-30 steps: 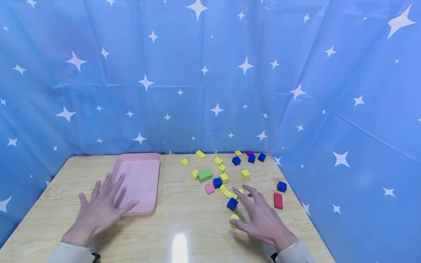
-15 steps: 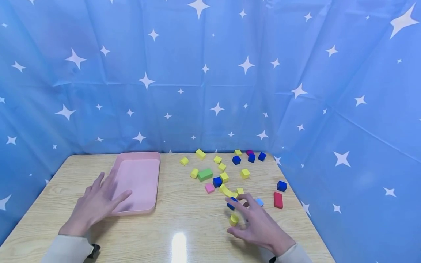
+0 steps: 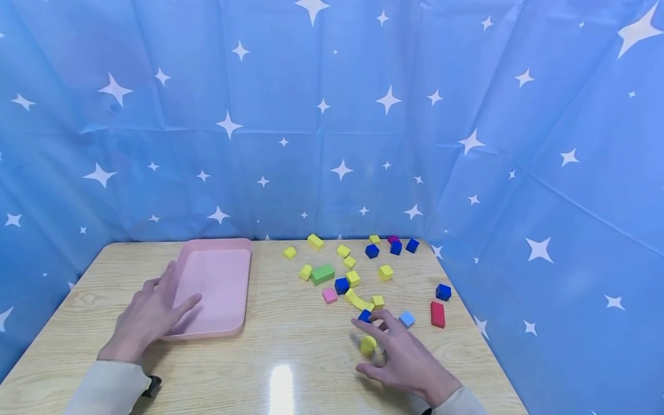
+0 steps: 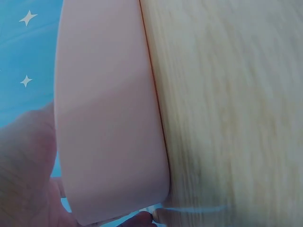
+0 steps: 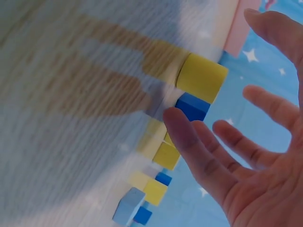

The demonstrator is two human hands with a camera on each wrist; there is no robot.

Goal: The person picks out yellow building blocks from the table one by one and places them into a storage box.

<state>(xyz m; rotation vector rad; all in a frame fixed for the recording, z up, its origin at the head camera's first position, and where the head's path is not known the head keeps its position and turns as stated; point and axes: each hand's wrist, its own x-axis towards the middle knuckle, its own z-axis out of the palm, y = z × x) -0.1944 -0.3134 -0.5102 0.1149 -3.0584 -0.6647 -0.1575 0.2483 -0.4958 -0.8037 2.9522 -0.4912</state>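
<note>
While left hand (image 3: 145, 320), fingers relaxed, is above pink tray (image 3: 220, 288)'s left rim, right hand (image 3: 407, 354), fingers parted, hovers near yellow cylinder (image 3: 368, 345), right of tray.

It's a screened-off tabletop booth: blue star-printed cloth (image 3: 290, 86) hangs beyond the left hand (image 3: 145, 320) and right hand (image 3: 404, 354), wrapping round outside each, a wood-grain table (image 3: 311, 346) spreading beneath them; home, lab or studio, I can't tell.

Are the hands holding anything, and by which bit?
The right hand hovers near the yellow cylindrical block, holding nothing. Whether the left hand grips the pink rectangular tray by its left side, I can't tell.
</note>
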